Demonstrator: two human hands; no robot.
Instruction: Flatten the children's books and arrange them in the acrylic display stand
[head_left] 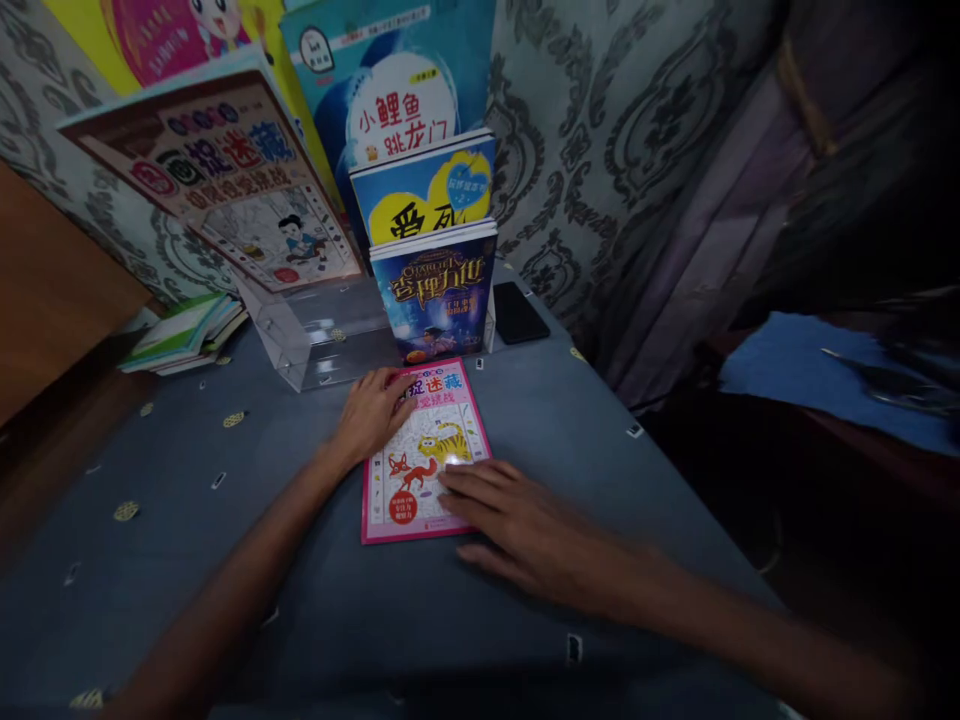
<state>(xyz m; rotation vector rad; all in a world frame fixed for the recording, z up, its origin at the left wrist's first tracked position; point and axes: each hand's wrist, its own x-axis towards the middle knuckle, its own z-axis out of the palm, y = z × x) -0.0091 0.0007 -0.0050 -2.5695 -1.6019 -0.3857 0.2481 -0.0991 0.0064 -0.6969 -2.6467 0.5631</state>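
A pink-bordered picture book (pixel 427 505) lies flat and closed on the table, its cover showing a red fox and a yellow striped cat. My left hand (pixel 373 415) rests on the book's upper left edge, fingers reaching over the title. On the lower right part of the cover lies my right hand (pixel 517 515), its fingers stretched out and the thumb off the book's edge. Just behind the book stands a dark blue book (pixel 435 290) at the front of a clear acrylic stand (pixel 289 345).
More books stand in the holder: a brown-covered one (pixel 247 190), a yellow and blue one (pixel 420 195) and a tall teal one (pixel 390 80). A small book stack (pixel 187 335) lies at the left. A black phone-like slab (pixel 519 313) lies right of the stand. Blue cloth (pixel 810 370) is at far right.
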